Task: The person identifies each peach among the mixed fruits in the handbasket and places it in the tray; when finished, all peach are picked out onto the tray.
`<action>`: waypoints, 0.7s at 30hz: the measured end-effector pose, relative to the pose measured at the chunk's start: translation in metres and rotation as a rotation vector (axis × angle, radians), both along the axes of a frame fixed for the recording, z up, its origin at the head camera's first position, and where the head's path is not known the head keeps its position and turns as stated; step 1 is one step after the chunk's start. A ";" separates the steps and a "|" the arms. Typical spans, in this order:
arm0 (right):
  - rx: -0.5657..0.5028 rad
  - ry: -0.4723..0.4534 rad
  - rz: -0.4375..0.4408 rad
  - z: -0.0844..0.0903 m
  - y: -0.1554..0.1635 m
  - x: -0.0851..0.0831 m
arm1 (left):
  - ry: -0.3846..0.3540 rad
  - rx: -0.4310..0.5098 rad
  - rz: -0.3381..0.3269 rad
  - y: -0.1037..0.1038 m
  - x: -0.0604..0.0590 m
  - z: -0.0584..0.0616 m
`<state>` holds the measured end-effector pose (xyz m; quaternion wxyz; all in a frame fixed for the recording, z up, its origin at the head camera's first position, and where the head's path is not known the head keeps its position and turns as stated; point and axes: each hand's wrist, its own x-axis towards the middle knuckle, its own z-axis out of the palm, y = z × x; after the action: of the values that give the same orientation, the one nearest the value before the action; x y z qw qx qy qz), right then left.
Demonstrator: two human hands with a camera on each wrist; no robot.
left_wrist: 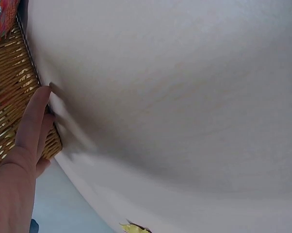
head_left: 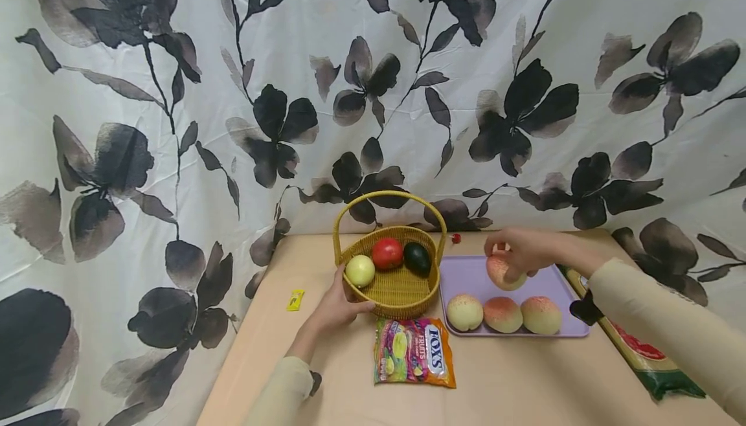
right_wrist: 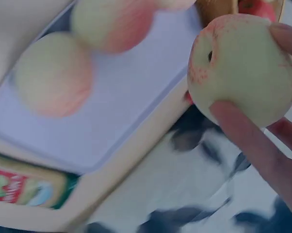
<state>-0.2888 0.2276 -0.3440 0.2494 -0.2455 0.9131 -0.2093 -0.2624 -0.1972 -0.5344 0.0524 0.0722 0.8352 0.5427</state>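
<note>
Right hand [head_left: 521,251] raised over the far part of the lilac tray [head_left: 466,274], fingers and thumb curled round a pale peach [head_left: 504,272] with a red blush; in the right wrist view the same peach [right_wrist: 240,68] held clear of the tray surface, one finger [right_wrist: 248,141] across its lower side. Three more peaches [head_left: 503,314] in a row along the near edge of the tray, touching or almost touching each other, the far half of the tray bare behind them. Tray just beside the woven basket [head_left: 402,296], the two rims close, whether touching cannot be told.

Left hand [head_left: 338,303] against the near left wall of the basket, fingers straight and laid along the wicker [left_wrist: 10,97], nothing gripped; thumb toward the rim beside a yellow-green fruit [head_left: 360,270]. Inside the basket also a red tomato [head_left: 387,253] and a dark avocado [head_left: 417,257], side by side at the far wall under the arched handle [head_left: 389,198]; near half of the basket floor open.

Candy bag [head_left: 415,351] flat on the worktop [head_left: 524,381], just in front of the basket. Small yellow wrapper [head_left: 295,299] near the left edge of the worktop, well apart from the basket. Green-and-red packet [head_left: 647,355] along the right edge, partly under the right sleeve. Small red thing [head_left: 456,238] at the far edge by the flowered cloth [head_left: 175,122]. Open worktop in front of the tray and left of the candy bag
</note>
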 end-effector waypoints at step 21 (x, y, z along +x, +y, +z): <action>0.115 0.040 -0.174 -0.088 0.129 0.008 | -0.018 0.043 -0.009 0.000 0.000 0.003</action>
<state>-0.2808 0.3562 -0.4322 0.2255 -0.1546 0.9463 -0.1723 -0.2621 -0.1973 -0.5318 0.0608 0.0722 0.8225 0.5609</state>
